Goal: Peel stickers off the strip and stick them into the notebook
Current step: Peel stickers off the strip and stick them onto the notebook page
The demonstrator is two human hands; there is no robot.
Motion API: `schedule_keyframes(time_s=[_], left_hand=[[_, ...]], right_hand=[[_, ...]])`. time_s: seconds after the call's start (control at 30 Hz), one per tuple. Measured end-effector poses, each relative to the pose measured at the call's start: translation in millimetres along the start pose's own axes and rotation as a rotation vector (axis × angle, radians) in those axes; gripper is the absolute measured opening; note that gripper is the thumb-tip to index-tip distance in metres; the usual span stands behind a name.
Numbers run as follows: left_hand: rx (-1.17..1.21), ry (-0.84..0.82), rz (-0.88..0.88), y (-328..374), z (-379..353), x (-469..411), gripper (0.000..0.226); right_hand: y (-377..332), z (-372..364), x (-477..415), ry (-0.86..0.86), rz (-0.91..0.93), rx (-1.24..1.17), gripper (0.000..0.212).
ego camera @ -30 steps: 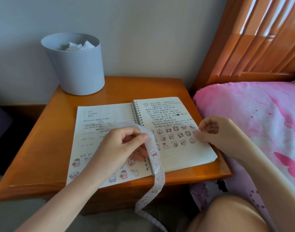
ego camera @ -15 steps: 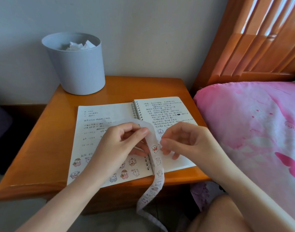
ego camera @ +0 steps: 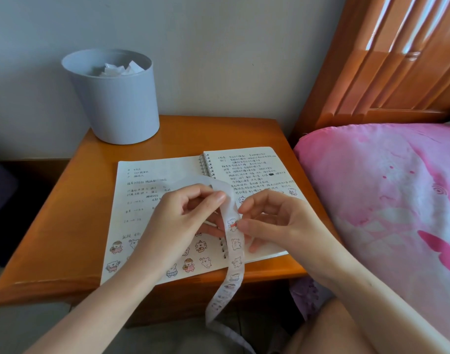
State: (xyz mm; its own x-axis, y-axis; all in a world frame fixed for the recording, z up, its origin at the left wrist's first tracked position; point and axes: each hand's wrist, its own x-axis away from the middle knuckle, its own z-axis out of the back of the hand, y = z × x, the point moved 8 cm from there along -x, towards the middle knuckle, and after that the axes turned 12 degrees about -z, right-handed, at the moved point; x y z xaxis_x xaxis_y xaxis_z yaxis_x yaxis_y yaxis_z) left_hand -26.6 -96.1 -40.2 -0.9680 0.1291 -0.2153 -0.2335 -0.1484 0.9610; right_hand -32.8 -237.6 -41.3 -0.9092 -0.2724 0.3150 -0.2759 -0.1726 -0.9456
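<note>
Pinching the sticker strip (ego camera: 236, 254) between thumb and forefinger, the left hand (ego camera: 178, 223) has a narrow grip above the notebook (ego camera: 247, 167); the right hand (ego camera: 280, 223) pinches the strip's right edge at one sticker (ego camera: 233, 224). The strip's tail hangs past the front edge of the table (ego camera: 60, 251). One bin (ego camera: 116, 106) stands at its back left corner. Both pages' handwriting is too small to read.

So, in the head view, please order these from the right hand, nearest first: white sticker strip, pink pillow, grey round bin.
1. white sticker strip, pinched by the right hand
2. pink pillow, just to its right
3. grey round bin, far back left
</note>
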Motion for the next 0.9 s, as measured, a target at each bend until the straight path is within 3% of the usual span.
schedule_keyframes(time_s=[0.2, 0.4, 0.9], left_hand=[[0.125, -0.114, 0.082, -7, -7, 1, 0.040], [0.048, -0.192, 0.071, -8, -11, 4, 0.011], [-0.016, -0.177, 0.059, -7, -11, 5, 0.015]], right_hand=[[-6, 10, 1, 0.078, 0.087, 0.075, 0.008], [-10, 12, 3, 0.104, 0.123, 0.131, 0.009], [-6, 13, 0, 0.153, 0.114, 0.251, 0.012]])
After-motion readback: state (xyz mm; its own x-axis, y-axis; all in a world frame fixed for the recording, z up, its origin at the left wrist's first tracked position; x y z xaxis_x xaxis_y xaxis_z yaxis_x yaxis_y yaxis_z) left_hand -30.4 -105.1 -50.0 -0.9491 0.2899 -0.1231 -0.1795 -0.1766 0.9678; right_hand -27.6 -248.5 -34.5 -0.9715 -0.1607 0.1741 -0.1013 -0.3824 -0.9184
